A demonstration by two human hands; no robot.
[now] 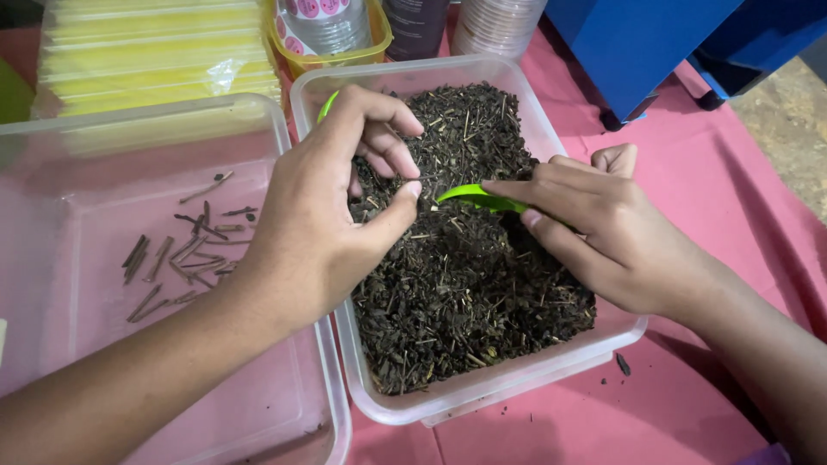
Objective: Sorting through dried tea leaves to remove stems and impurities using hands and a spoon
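I am looking down at the clear tub (52,344) on the left, which is holding a small scatter of brown twigs (185,250) on its floor, well apart from its near rim. Behind it a stack of yellow sheets (155,60) is sitting at the far left.

My left hand (319,224) is hovering over the second tub (482,392), fingers curled and pinching at the dark dried leaf mix (465,293); whether a stem is actually caught between thumb and fingertips I cannot tell. A green strip (326,108) is peeking out behind that hand at the far rim.

To the right, my right hand (603,232) is gripping a green scoop (478,198), its tip resting on the heap.

The mix is lying heaped close to the near rim, so I judge a hard push with the scoop could be spilling crumbs onto the pink cloth (689,379); one fleck (622,364) is already lying there. The two tubs are touching, leaving no gap between them. The cloth on the right is giving the most room, while bottles (413,26) and a blue box (637,52) are crowding the far side.
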